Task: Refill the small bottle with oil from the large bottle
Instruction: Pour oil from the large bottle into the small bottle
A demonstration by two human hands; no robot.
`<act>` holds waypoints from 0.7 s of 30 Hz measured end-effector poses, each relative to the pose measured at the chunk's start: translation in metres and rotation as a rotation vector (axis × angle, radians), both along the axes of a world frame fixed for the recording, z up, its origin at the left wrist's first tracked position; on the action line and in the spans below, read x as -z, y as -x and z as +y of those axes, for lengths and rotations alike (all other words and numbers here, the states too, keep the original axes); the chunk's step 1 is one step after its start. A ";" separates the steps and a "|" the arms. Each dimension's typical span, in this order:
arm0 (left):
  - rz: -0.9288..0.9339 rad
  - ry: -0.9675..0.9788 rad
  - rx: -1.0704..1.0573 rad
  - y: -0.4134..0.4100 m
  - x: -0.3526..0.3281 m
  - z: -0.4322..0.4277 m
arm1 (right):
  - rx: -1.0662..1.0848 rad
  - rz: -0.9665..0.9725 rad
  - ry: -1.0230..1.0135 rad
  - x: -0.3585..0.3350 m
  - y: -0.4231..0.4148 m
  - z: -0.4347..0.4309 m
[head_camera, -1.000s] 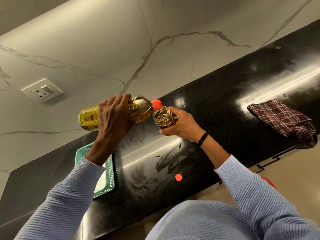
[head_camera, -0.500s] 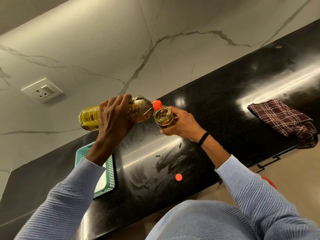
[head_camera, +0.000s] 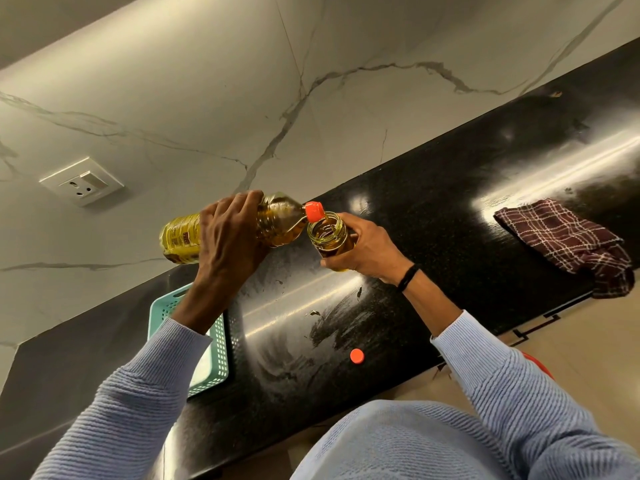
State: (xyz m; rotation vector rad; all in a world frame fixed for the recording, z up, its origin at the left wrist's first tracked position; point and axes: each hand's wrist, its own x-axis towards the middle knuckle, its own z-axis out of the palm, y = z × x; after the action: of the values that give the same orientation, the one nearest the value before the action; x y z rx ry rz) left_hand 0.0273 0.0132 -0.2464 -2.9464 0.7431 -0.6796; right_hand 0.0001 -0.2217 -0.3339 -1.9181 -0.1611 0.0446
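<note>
Left hand [head_camera: 228, 233] grips large bottle [head_camera: 273, 220] tipped sideways, spout over small bottle [head_camera: 329, 235], which right hand [head_camera: 363, 251] grips upright to catch oil.

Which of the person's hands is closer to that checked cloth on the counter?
The right hand, holding the small bottle, is nearer the checked cloth, which lies off to its right. The left hand, gripping the large bottle, is farther left.
</note>
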 end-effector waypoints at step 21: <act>-0.018 -0.011 0.010 0.002 0.000 0.002 | -0.011 0.001 -0.002 0.001 0.000 0.002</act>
State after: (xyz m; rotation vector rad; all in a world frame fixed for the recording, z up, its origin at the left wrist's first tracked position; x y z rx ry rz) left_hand 0.0256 0.0152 -0.2462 -2.9243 0.7580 -0.6992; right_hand -0.0001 -0.2197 -0.3350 -1.9156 -0.1710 0.0524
